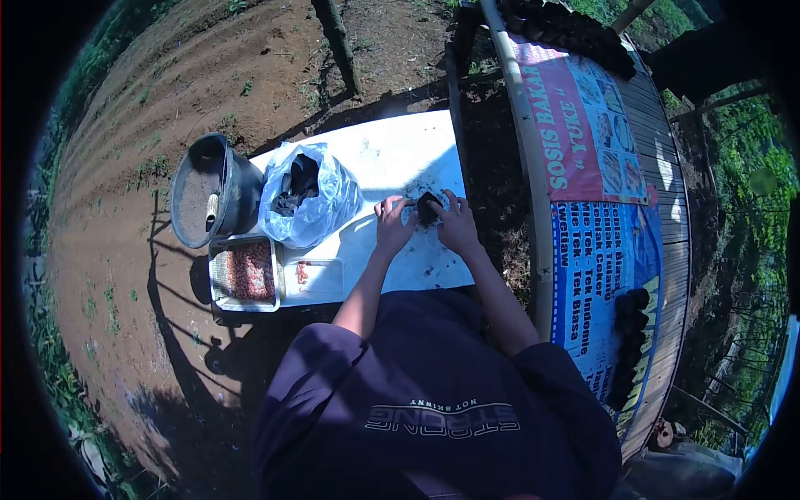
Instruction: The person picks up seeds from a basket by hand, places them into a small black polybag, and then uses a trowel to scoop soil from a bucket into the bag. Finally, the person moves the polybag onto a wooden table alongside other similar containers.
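Observation:
A small black planting bag (428, 209) is between my two hands on the white tabletop, with dark soil scattered around it. My right hand (457, 225) grips the bag's right side with thumb and fingers. Beside its left edge, my left hand (393, 223) has its fingers apart; whether they touch the bag is hard to tell. To the left of my hands stands a clear plastic bag (333, 208) holding crumpled black plastic. Reddish seeds (250, 271) fill a white basket (218, 298), and several more lie in a shallow white tray (325, 287).
A dark bucket (242, 200) with a light-coloured object inside stands at the table's left. On the right, a slatted platform (667, 183) covered with printed banners (575, 125) carries rows of black filled bags (575, 37). A wooden post (337, 46) rises beyond the table (375, 150).

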A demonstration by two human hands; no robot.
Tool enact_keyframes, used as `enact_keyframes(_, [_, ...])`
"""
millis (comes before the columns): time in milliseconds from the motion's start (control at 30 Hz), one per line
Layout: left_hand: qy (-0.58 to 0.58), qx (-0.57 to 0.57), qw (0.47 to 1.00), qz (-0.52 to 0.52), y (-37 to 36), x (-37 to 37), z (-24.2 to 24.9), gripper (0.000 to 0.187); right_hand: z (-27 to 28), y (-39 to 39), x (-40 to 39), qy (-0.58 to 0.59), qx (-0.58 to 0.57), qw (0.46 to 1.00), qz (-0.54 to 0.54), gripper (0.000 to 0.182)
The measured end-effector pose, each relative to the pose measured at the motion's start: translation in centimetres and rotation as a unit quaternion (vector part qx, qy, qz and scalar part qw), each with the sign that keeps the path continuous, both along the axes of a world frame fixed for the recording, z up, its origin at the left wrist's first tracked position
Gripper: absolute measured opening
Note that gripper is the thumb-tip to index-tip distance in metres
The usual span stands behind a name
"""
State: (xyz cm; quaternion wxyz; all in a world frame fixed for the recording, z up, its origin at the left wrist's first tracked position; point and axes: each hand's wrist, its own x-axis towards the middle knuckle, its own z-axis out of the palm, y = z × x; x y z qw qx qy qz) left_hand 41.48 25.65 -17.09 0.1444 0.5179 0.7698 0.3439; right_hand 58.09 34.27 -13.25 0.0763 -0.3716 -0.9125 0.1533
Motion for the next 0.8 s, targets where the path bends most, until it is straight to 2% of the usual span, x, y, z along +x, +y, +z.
enact_keyframes(133, [-0.03, -0.029, 0.999, -0.012, -0.22, -0.09, 0.38, 0.031, -0.38, -0.15, -0.42, -0.007, 0.0, 1.0, -0.009, 0.057])
enact_keyframes(433, [-0.035, -0.038, 0.999, -0.007, -0.12, 0.21, 0.24, 0.038, 0.33, 0.42, -0.26, -0.04, -0.056, 0.998, -0.01, 0.058])
enact_keyframes(633, [-0.046, -0.058, 0.997, -0.001, -0.06, 0.41, 0.48, 0.04, 0.02, 0.49, -0.5, -0.048, -0.032, 0.998, 0.002, 0.049])
enact_keyframes(800, [-0.046, -0.061, 0.997, 0.003, -0.06, 0.42, 0.41, 0.041, 0.26, 0.52, -0.39, -0.051, -0.041, 0.998, 0.008, 0.052])
